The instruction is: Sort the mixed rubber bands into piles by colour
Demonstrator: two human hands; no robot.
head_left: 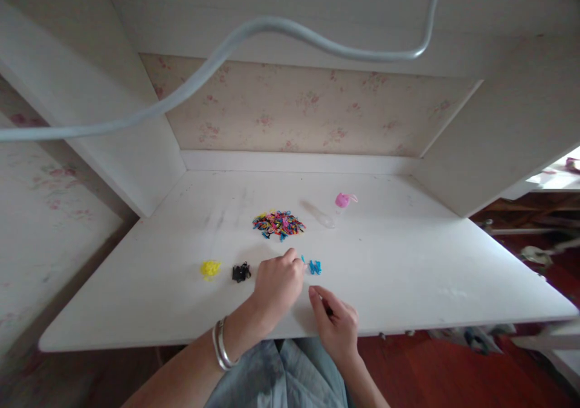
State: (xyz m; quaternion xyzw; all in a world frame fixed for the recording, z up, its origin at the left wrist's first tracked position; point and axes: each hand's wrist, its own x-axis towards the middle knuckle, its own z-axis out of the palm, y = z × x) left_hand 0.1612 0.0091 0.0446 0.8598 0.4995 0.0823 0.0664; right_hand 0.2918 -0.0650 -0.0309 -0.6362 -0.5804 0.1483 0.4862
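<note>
A mixed heap of small coloured rubber bands [278, 224] lies mid-desk. Nearer me sit three sorted little piles: yellow [211, 268], black [241, 272] and blue [315, 267]. My left hand [277, 286], with silver bangles on its wrist, rests curled on the desk beside the blue pile, its fingertips pinching a blue band at its edge. My right hand [336, 323] lies at the desk's front edge with its fingers drawn together; a small dark thing shows by its fingers, too small to name.
A clear small bottle [322, 215] lies on its side behind the heap, with a pink cap [343, 200] beside it. The white desk [408, 263] sits in an alcove with side walls and a floral back panel. A grey cable [254, 30] hangs overhead.
</note>
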